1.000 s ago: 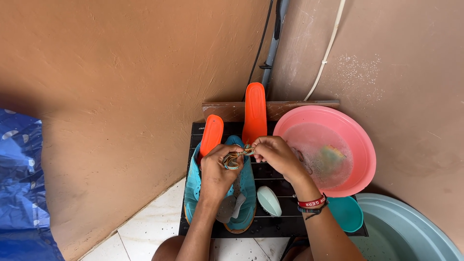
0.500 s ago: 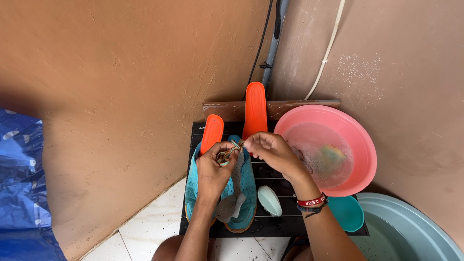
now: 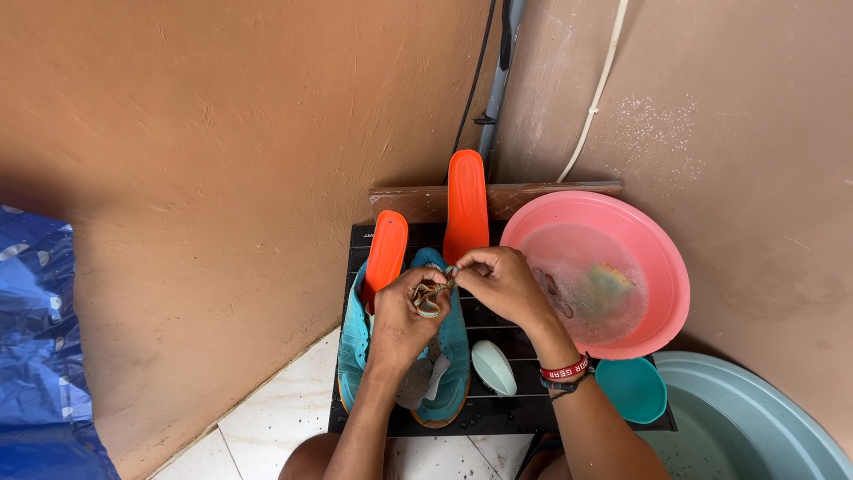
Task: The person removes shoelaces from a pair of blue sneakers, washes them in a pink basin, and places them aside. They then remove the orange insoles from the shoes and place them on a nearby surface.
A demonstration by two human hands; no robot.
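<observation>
The left hand (image 3: 400,324) is clenched around a bunched shoelace (image 3: 429,296), keeping the loose coils gathered over the teal shoe (image 3: 437,356) so they do not fall. The right hand (image 3: 505,286) pinches the far end of the same lace between thumb and forefinger; its grip is closed on the lace just beside the left hand's knuckles, so both hands meet above the shoe's tongue. The shoe lies toe away from the person on a black slatted worktop (image 3: 524,409), probably so water can drain through the slats. Two orange insoles (image 3: 466,206) lean against the far wall, upright, likely to dry. A pale scrubbing brush (image 3: 493,366) lies just right of the shoe, within reach. To the right, a pink basin (image 3: 662,267) holds soapy water with a sponge (image 3: 608,283) in it; a small teal bowl (image 3: 631,389) sits near it.

Compared with half a second ago, the hands have come together again: then the right hand was drawn slightly right with the lace stretched between them, and now the fingertips are back at the bundle.
</observation>
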